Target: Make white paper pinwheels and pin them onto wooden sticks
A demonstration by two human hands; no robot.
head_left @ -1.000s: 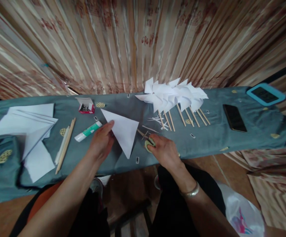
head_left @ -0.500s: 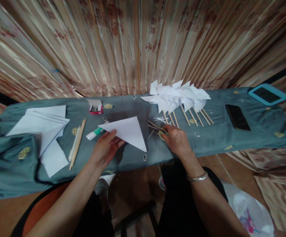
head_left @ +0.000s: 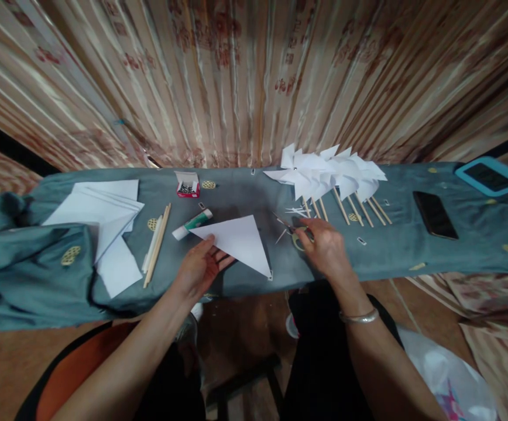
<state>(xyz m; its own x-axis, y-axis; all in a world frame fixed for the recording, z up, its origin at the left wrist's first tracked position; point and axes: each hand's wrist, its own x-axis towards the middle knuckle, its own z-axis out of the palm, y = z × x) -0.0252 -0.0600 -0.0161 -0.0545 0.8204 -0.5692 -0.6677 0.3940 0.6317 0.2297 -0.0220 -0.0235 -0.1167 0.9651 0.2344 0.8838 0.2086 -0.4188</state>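
Head view: left hand (head_left: 199,269) pinches the near-left corner of a white paper triangle (head_left: 239,240), thumb on top and fingers under; the triangle lies at the front edge of the cloth-covered worktop (head_left: 390,257). Right hand (head_left: 324,248) is closed around the scissors (head_left: 295,234), just right of the triangle, blades pointing left and away. Glue stick (head_left: 192,224) lies just behind the triangle, wooden sticks (head_left: 157,245) and paper sheets (head_left: 100,216) to the left, and finished pinwheels (head_left: 328,175) behind the right hand. Phone (head_left: 435,214) lies far right.
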